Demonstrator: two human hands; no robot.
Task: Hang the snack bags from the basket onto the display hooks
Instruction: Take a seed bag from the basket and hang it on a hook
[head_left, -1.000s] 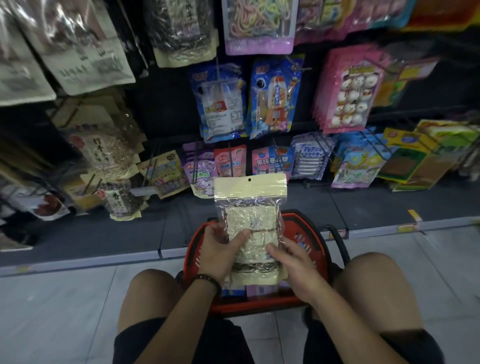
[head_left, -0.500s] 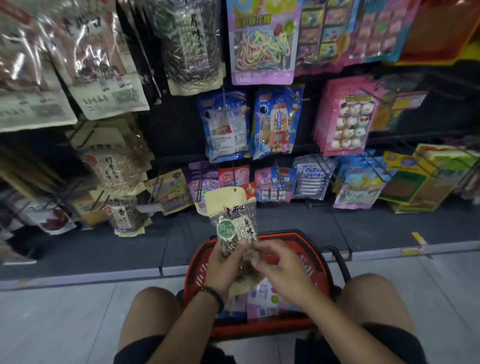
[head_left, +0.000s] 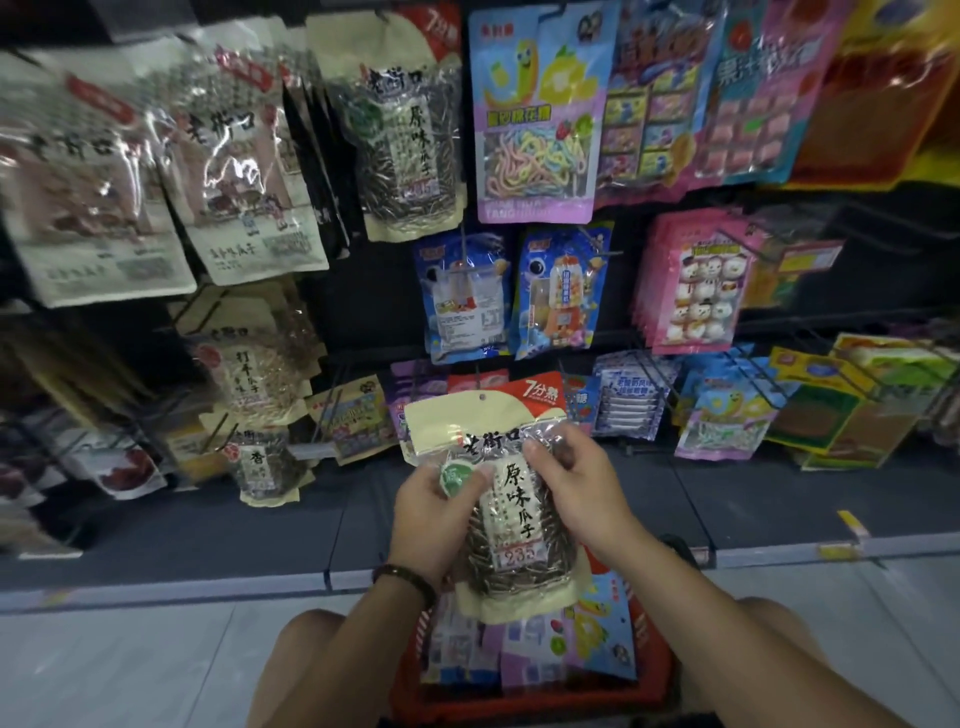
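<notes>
Both hands gripping cream-and-clear plastic sunflower-seed bag (head_left: 511, 499) above red plastic basket (head_left: 655, 657): L hand (head_left: 431, 514) at 9, R hand (head_left: 576, 488) at 3, fingers (head_left: 540, 452) curling round it. Long axis running 12–6, hang hole (head_left: 482, 397) at 12. Matching hung seed bag (head_left: 405, 130) sitting approx 11; L hand prob nearer.

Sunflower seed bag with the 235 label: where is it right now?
Head view, low centre: the sunflower seed bag is held upright between the left hand and the right hand, above the red basket.
</notes>
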